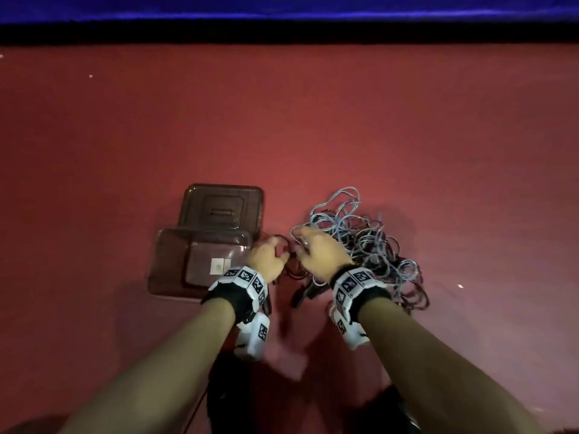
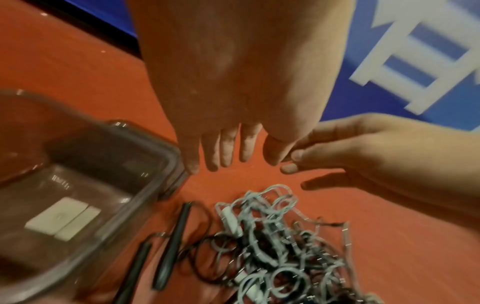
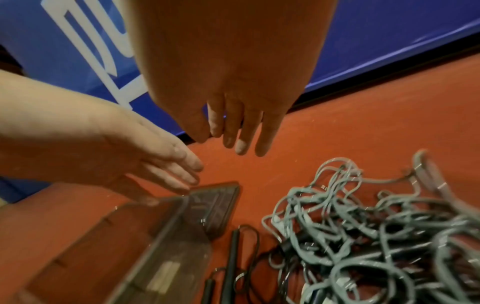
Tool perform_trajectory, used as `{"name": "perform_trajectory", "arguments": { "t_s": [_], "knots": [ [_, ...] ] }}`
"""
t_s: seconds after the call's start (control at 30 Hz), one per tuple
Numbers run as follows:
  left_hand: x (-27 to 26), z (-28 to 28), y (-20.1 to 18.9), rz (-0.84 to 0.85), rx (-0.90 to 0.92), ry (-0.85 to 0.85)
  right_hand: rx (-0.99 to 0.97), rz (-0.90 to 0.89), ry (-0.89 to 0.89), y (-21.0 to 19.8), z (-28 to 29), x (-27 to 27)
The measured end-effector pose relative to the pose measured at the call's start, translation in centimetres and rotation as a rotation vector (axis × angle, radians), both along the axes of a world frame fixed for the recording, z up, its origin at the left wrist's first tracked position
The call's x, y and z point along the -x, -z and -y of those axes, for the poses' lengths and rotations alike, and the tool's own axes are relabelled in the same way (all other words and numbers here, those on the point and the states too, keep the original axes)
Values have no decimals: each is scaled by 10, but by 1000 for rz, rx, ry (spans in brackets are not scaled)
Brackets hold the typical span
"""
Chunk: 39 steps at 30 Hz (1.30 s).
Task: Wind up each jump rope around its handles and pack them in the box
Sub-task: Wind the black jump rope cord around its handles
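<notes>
A tangle of grey and black jump ropes (image 1: 360,242) lies on the red floor, right of a clear plastic box (image 1: 163,270). Two black handles (image 2: 174,242) lie between the box and the tangle, with thin black cord looping round them. My left hand (image 1: 277,255) hovers over the box's right edge, fingers straight and spread (image 2: 228,156), holding nothing. My right hand (image 1: 305,245) hovers at the tangle's left edge. Its fingers are extended (image 3: 231,135), thumb close to the forefinger, and I see nothing in them. The grey ropes (image 3: 363,226) stay loose and unwound.
The box's lid (image 1: 222,208) lies flat just behind the box. A white label (image 1: 219,266) shows on the box's bottom. A blue wall (image 1: 282,7) with a black base strip bounds the far side of the red floor (image 1: 313,120).
</notes>
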<state>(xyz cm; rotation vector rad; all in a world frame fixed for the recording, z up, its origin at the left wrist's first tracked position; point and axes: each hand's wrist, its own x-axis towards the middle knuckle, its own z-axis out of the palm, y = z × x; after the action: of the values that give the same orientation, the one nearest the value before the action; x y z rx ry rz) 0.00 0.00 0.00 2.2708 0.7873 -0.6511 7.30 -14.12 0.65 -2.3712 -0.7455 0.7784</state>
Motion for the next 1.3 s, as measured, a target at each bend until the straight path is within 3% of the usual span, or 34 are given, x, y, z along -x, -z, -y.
{"name": "perform_trajectory", "arguments": {
  "t_s": [0.17, 0.33, 0.47, 0.63, 0.8, 0.9, 1.03, 1.17, 1.3],
  "knots": [
    [8, -1, 108, -145, 40, -243, 36, 0, -111, 108, -36, 8],
    [11, 25, 171, -208, -118, -226, 79, 93, -196, 178, -36, 12],
    [18, 22, 186, -82, -245, -205, 78, 281, -316, 196, -25, 15],
    [33, 25, 197, 181, -114, -254, 26, 333, -331, 204, -7, 17],
    [22, 32, 175, 234, 31, -321, 24, 294, -276, 190, 1, 14],
    [12, 33, 152, 308, 63, -330, -19, 202, -149, 171, 7, 13],
    [3, 31, 116, 559, 108, -280, -258, 230, 127, 140, 17, 12],
    [-3, 39, 58, 783, 145, -106, -537, 350, 403, 86, 25, 5],
    [-6, 53, -18, 838, 489, 24, -796, -243, 487, 16, 23, 4]
  ]
}}
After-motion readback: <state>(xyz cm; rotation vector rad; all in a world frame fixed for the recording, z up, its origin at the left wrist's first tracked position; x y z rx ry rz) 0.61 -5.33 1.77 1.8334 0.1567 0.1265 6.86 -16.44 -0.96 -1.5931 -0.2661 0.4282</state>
